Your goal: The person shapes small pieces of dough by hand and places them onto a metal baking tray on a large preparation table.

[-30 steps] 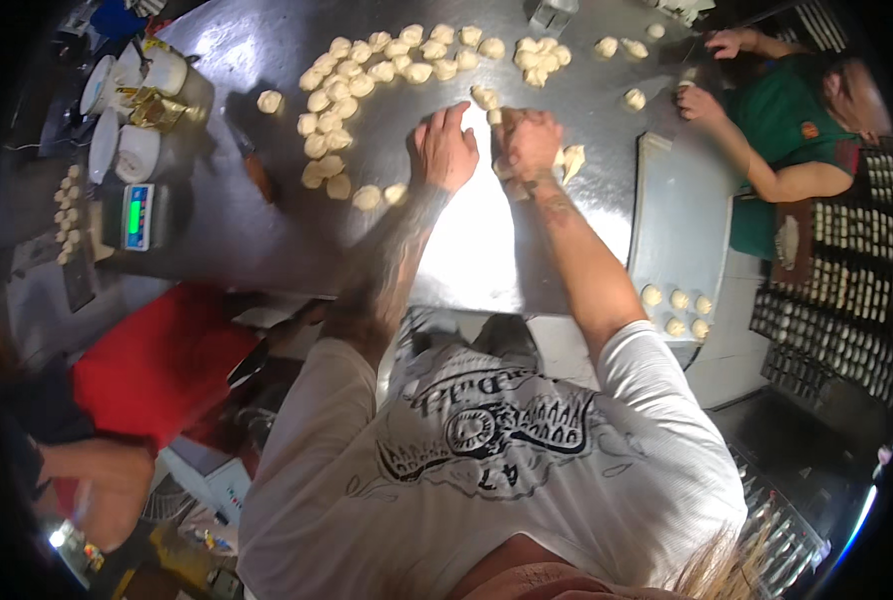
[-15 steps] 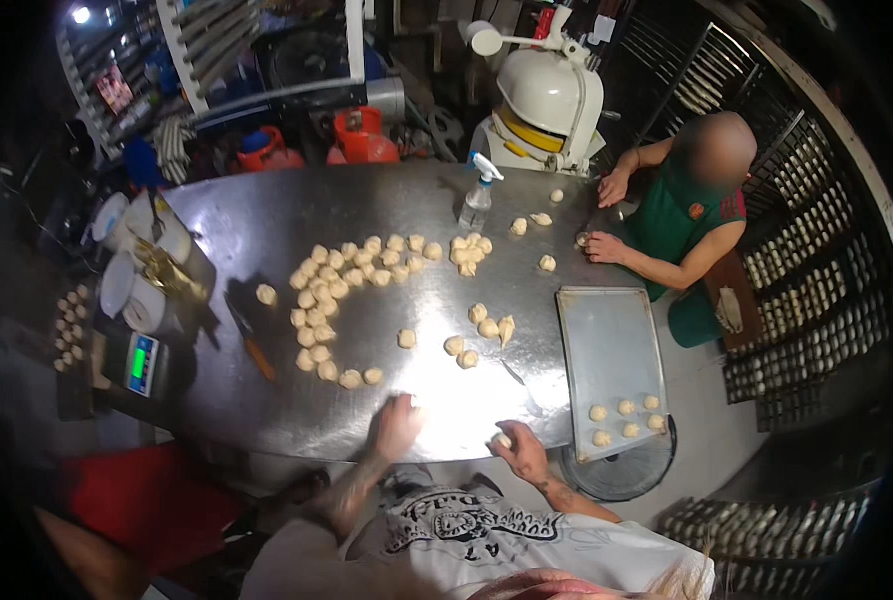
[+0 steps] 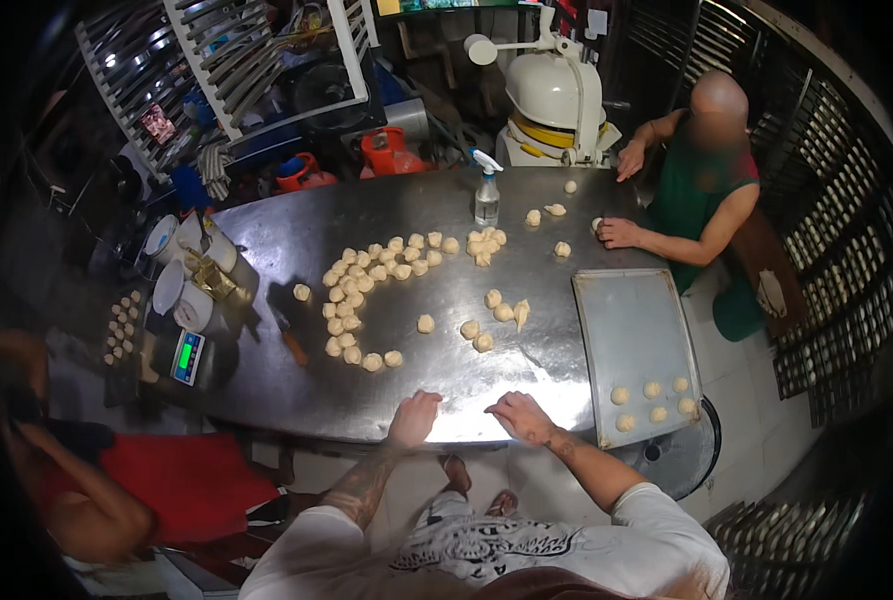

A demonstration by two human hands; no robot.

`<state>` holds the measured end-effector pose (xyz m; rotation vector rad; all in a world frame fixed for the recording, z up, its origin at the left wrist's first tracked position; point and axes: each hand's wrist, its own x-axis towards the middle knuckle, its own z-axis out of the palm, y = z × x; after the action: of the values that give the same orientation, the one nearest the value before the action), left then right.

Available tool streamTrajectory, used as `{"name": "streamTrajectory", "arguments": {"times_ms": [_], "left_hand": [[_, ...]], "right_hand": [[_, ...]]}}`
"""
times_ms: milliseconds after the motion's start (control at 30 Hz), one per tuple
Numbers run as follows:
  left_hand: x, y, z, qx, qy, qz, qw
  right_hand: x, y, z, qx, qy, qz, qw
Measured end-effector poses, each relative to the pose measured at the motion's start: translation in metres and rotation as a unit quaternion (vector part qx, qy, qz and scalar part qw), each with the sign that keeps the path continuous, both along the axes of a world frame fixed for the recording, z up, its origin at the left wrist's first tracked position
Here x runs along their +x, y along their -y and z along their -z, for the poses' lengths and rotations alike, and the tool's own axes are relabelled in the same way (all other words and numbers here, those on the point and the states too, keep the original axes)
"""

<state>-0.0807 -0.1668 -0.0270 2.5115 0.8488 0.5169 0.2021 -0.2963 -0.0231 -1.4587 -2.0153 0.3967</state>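
Note:
My left hand (image 3: 414, 417) is by the near edge of the metal table (image 3: 267, 390), its fingers curled together toward the right. Across a bright patch of glare, my right hand (image 3: 523, 416) bends inward with its fingers closed. Whatever either hand may hold is hidden. Ahead of them lie loose dough balls (image 3: 477, 335) and a single dough ball (image 3: 426, 324). One dough piece (image 3: 522, 314) is drawn out to a point. Farther left, many dough balls (image 3: 352, 285) form a curved row, with a small cluster (image 3: 486, 244) at its far right end.
A metal tray (image 3: 635, 330) with several dough balls overhangs the table's right side. A spray bottle (image 3: 487, 198), a knife (image 3: 293, 345), a scale (image 3: 188, 356) and tubs (image 3: 195, 308) stand or lie about. A co-worker (image 3: 707, 195) handles dough at far right; another person (image 3: 87, 490) sits at left.
My right hand has risen slightly from the table's edge; the dough ball seen in it before no longer shows. My left hand shifted a little right. The whole view has tilted.

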Motion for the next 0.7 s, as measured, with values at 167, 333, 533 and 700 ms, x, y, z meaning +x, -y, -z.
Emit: {"name": "streamTrajectory", "arguments": {"times_ms": [167,333,533,700], "left_hand": [[0.070,-0.009,-0.019,0.123,-0.038,-0.046,0.991],[0.003,0.010,-0.002,0.105,-0.123,0.059,0.985],[0.075,-0.026,-0.003,0.164,0.031,-0.057,0.984],[0.009,0.010,0.025,0.062,-0.101,0.021,0.993]], "right_hand": [[-0.040,-0.058,-0.006,0.093,0.007,0.142,0.985],[-0.002,-0.001,0.006,0.063,0.013,0.017,0.998],[-0.024,-0.068,-0.009,0.114,0.025,0.139,0.983],[0.001,0.016,0.028,-0.039,0.032,0.038,0.998]]}}
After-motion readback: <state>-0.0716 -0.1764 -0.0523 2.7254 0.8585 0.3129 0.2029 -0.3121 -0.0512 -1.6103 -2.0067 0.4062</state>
